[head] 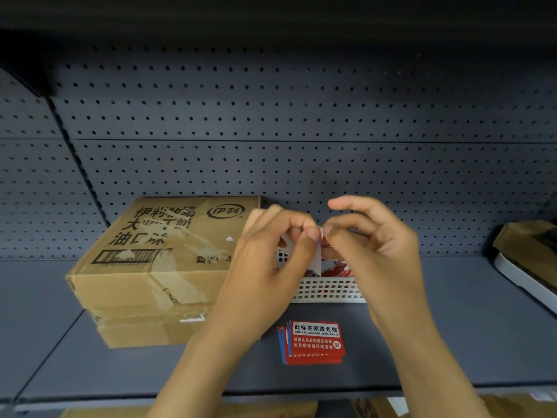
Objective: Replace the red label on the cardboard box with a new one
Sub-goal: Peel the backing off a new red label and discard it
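Observation:
A brown cardboard box (156, 267) with black print sits on the grey shelf (467, 327), left of centre; no red label shows on its visible faces. Both hands are raised together just right of the box, above a white basket. My left hand (265, 267) pinches a label (316, 254) seen edge-on, white backing toward me, red and blue at its rim. My right hand (370, 245) pinches the same label's upper corner with thumb and forefinger. A small stack of red labels (313, 342) with white print lies on the shelf below my hands.
A white perforated plastic basket (328, 291) holding red scraps stands behind my hands. The grey pegboard wall (301, 131) backs the shelf. A tray with cardboard on it (530, 260) lies at the far right. More cardboard shows on the lower shelf (271, 410).

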{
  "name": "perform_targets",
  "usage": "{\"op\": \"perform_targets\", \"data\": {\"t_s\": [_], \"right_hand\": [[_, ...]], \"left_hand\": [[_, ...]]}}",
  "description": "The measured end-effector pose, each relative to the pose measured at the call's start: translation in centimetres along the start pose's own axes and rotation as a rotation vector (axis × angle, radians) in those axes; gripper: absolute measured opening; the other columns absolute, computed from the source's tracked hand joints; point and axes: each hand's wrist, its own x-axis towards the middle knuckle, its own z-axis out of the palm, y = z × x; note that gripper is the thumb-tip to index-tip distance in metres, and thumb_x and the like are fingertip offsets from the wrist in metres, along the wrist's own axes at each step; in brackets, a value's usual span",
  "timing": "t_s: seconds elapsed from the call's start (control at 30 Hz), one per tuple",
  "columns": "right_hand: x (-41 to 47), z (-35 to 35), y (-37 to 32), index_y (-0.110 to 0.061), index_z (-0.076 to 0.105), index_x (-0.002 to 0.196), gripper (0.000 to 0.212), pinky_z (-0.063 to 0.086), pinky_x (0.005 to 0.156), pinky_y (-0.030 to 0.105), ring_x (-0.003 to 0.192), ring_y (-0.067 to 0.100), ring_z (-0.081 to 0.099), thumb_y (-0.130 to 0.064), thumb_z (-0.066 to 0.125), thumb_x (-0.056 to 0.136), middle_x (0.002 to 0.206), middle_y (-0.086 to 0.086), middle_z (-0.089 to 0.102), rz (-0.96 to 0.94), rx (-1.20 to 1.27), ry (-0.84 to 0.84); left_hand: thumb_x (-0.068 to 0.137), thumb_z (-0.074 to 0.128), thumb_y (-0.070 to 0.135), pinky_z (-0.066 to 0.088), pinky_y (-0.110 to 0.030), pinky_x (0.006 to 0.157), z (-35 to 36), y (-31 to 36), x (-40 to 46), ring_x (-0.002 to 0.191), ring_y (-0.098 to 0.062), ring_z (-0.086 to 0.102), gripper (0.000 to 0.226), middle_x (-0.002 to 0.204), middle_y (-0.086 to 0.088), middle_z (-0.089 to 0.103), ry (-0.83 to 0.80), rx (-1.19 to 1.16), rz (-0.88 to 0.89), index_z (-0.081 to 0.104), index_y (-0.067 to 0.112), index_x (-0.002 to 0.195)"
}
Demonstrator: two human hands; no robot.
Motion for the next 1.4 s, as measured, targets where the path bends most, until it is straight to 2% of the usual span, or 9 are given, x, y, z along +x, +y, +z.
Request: {"op": "perform_targets", "data": {"t_s": [0.13, 0.27, 0.47, 0.57, 0.7, 0.8, 0.9, 1.07, 1.4], "right_hand": [[-0.3, 0.2, -0.2, -0.022, 0.062, 0.104, 0.034, 0.062, 0.070, 0.025, 0.068, 0.009, 0.073, 0.007, 0.070, 0.089, 0.077, 0.002, 0.078, -0.044, -0.027, 0.003], [-0.1, 0.0, -0.3, -0.022, 0.052, 0.104, 0.036, 0.054, 0.063, 0.012, 0.062, 0.003, 0.069, 0.011, 0.061, 0.093, 0.073, -0.003, 0.073, -0.066, 0.023, 0.062], [0.4, -1.5, -0.4, -0.024, 0.047, 0.100, 0.034, 0.056, 0.057, 0.017, 0.059, 0.006, 0.067, 0.009, 0.057, 0.097, 0.083, 0.004, 0.070, -0.049, 0.055, 0.173], [1.0, -2.6, -0.2, -0.027, 0.045, 0.097, 0.035, 0.058, 0.059, 0.025, 0.064, 0.014, 0.067, 0.006, 0.057, 0.097, 0.083, 0.000, 0.070, -0.021, 0.048, 0.230], [1.9, -4.5, 0.1, -0.032, 0.043, 0.093, 0.038, 0.056, 0.072, 0.039, 0.077, 0.025, 0.067, 0.003, 0.057, 0.097, 0.076, -0.009, 0.073, 0.023, 0.005, 0.308], [2.5, -6.2, 0.1, -0.033, 0.043, 0.092, 0.038, 0.057, 0.072, 0.038, 0.080, 0.017, 0.066, 0.002, 0.056, 0.097, 0.075, -0.009, 0.071, 0.030, -0.035, 0.370], [2.9, -7.9, -0.1, -0.031, 0.041, 0.092, 0.039, 0.056, 0.056, 0.023, 0.066, 0.002, 0.065, 0.006, 0.054, 0.096, 0.075, -0.008, 0.069, 0.017, -0.031, 0.410], [3.2, -10.4, -0.1, -0.030, 0.042, 0.092, 0.040, 0.053, 0.048, 0.020, 0.070, 0.016, 0.060, 0.009, 0.052, 0.096, 0.068, -0.010, 0.070, -0.018, -0.013, 0.448], [2.9, -12.4, 0.0, -0.026, 0.046, 0.093, 0.031, 0.051, 0.049, 0.022, 0.049, 0.005, 0.059, 0.005, 0.052, 0.098, 0.084, 0.000, 0.060, -0.149, 0.066, 0.526]], "left_hand": [[0.097, 0.053, 0.033, 0.035, -0.010, 0.077, 0.0, 0.1, -0.2, 0.089, -0.007, 0.053, 0.014, 0.082, 0.018, 0.055, 0.014, -0.053, -0.030, 0.059, 0.038, 0.085], [0.092, 0.051, 0.036, 0.040, -0.021, 0.076, 0.1, -0.2, -0.1, 0.089, -0.015, 0.054, 0.016, 0.083, 0.010, 0.058, 0.112, -0.114, -0.092, 0.060, 0.033, 0.080], [0.092, 0.051, 0.032, 0.044, -0.022, 0.075, 0.0, -0.5, 0.7, 0.092, -0.014, 0.057, 0.015, 0.085, 0.019, 0.061, 0.190, -0.123, -0.217, 0.061, 0.034, 0.080], [0.097, 0.055, 0.023, 0.045, -0.025, 0.079, 0.0, -0.5, 1.4, 0.097, -0.020, 0.058, 0.022, 0.085, 0.038, 0.058, 0.187, -0.065, -0.280, 0.063, 0.031, 0.079], [0.094, 0.053, 0.023, 0.037, -0.010, 0.078, 0.2, -0.9, 2.1, 0.099, -0.010, 0.038, 0.018, 0.078, 0.017, 0.062, 0.138, 0.157, -0.287, 0.064, 0.025, 0.081], [0.093, 0.053, 0.023, 0.030, -0.001, 0.079, 0.9, -1.5, 2.8, 0.090, -0.007, 0.028, 0.017, 0.067, 0.013, 0.057, 0.115, 0.281, -0.278, 0.066, 0.023, 0.081], [0.093, 0.054, 0.023, 0.031, -0.012, 0.076, 1.9, -2.0, 3.5, 0.094, -0.010, 0.028, 0.018, 0.071, 0.015, 0.059, 0.090, 0.310, -0.292, 0.068, 0.023, 0.082], [0.096, 0.049, 0.025, 0.030, -0.024, 0.079, 3.6, -2.7, 3.9, 0.103, -0.017, 0.029, 0.023, 0.092, 0.005, 0.069, 0.050, 0.380, -0.356, 0.070, 0.019, 0.089], [0.102, 0.041, 0.028, 0.048, -0.041, 0.078, 7.9, -4.8, 4.3, 0.104, -0.034, 0.048, 0.033, 0.076, -0.011, 0.063, -0.032, 0.546, -0.444, 0.064, 0.010, 0.087]]}}
